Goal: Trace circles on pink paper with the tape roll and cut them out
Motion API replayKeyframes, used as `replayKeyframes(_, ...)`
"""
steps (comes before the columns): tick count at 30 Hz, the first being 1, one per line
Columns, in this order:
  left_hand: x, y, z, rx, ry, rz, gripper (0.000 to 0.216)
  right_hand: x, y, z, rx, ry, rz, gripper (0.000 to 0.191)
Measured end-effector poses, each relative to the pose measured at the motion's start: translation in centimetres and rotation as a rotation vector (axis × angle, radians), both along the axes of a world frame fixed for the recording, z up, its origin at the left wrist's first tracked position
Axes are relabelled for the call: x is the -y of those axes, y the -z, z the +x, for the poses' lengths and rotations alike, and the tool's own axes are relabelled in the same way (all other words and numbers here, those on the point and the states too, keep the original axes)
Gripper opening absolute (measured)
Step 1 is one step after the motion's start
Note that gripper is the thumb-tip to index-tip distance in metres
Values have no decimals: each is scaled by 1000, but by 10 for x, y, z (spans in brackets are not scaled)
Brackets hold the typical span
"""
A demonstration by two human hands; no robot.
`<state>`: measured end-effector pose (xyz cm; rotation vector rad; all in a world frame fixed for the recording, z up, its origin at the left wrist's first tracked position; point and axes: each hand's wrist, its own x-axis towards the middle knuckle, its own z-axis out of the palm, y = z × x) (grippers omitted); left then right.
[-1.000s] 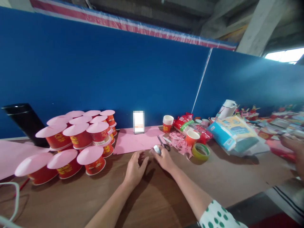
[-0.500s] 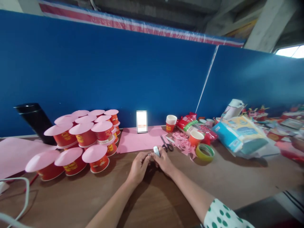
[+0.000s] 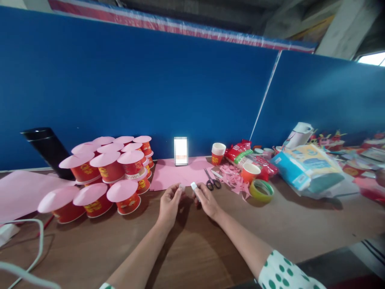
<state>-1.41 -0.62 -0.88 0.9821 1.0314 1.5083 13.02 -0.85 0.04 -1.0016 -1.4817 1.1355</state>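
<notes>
My left hand is closed in a pinch on a small whitish piece, perhaps a cap. A few centimetres to its right, my right hand grips a small white tube, its end pointing up and away from me; the fingers hide most of it. Both hands are above the brown table, just in front of a pink paper sheet. Black-handled scissors lie right beside my right hand. On the left stand red paper cups, stacked in places, topped with pink paper cones.
A pixelated upright screen stands behind the sheet. To the right are stacked cups, pink paper scraps, an orange cup, a tape roll and a blue-white package. A black flask leans at left, near a white cable.
My hands, together before, have come apart. The left one carries the small whitish piece leftward, away from the white tube in the right. The view has shifted slightly.
</notes>
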Motion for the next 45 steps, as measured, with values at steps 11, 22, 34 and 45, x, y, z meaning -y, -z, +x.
replayKeyframes(11,2,-4,0,74,31,-22,41,3,1,-1,68,-40,55,23)
replayKeyframes(22,4,-9,-1,-62,30,13,41,6,-5,1,162,-40,253,21)
replayKeyframes(34,4,-7,-2,-211,73,47,33,8,-5,4,265,-12,254,20)
replayKeyframes(45,2,-1,1,-227,142,36,50,-1,-11,6,390,59,295,23)
